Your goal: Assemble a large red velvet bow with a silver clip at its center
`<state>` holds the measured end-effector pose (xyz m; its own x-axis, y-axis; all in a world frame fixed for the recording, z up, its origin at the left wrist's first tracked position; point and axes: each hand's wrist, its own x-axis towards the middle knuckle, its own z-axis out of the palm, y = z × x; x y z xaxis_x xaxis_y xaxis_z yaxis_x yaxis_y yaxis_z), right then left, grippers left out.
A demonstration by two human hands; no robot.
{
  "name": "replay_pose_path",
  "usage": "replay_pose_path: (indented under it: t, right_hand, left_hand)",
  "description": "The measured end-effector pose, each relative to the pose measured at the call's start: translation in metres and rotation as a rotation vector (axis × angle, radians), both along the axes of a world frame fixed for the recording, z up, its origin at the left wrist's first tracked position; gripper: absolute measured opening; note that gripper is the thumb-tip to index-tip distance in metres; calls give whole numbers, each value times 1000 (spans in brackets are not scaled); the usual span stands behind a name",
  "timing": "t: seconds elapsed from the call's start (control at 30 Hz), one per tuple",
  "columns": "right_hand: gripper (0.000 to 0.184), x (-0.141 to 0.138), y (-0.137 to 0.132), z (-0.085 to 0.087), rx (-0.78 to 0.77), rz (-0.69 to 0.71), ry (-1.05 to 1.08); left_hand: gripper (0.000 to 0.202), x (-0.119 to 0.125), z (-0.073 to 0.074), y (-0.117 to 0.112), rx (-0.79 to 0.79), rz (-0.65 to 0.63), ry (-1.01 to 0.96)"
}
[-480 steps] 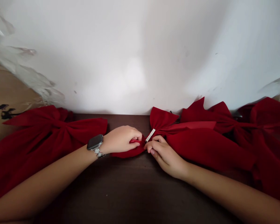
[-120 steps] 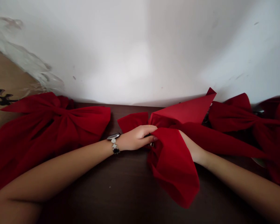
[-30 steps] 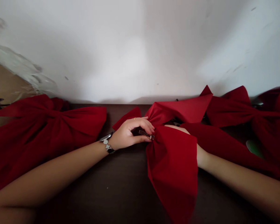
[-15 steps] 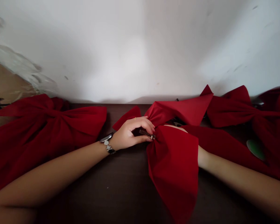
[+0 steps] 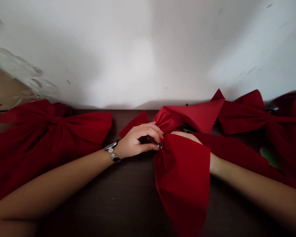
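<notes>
Centre frame: left hand [image 5: 135, 142], grip pinched on a metal clip [image 5: 155, 142] at the knot of the red fabric bow [image 5: 182, 177], which lies on the dark table [image 5: 128, 197]. Right hand [image 5: 187, 135] mostly under a bow loop; grip cannot be told. At left, a second red bow [image 5: 51, 131].

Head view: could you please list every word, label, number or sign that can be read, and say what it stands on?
No text can be read.
On the cardboard: black printed marks at the picture's left edge, cut off and too blurred to read.
On the wristwatch by the left hand: face turned away, unreadable.
On the metal clip and the red bow: no marks.
</notes>
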<state>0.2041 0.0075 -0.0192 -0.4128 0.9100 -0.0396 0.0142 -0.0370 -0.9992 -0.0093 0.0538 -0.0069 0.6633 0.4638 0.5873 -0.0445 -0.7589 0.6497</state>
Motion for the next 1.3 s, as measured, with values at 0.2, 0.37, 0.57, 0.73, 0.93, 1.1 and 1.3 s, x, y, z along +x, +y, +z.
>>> replay_pose_path:
  t: [0.2, 0.37, 0.57, 0.73, 0.93, 1.1, 1.3]
  right_hand:
    - [13, 5, 4, -2, 48, 9, -14]
    - [13, 4, 1, 1, 67, 25, -46]
    - [17, 6, -2, 1, 123, -20, -38]
    - [11, 1, -3, 0, 51, -36, -24]
    - [7, -4, -5, 8, -18, 32, 21]
    - [7, -2, -2, 7, -23, 89, -3]
    - [13, 2, -2, 1, 100, 134, -82]
  left_hand:
    - [13, 0, 1, -2, -25, 25, -7]
    - [12, 0, -1, -1, -55, 17, -6]
    - [13, -1, -3, -2, -71, 39, 46]
    - [11, 0, -1, -4, 44, 9, 80]
    - [14, 0, 0, -7, 175, 6, 158]
    - [21, 2, 2, -9, 250, 6, 179]
    - [14, 3, 3, -13, 248, 37, 227]
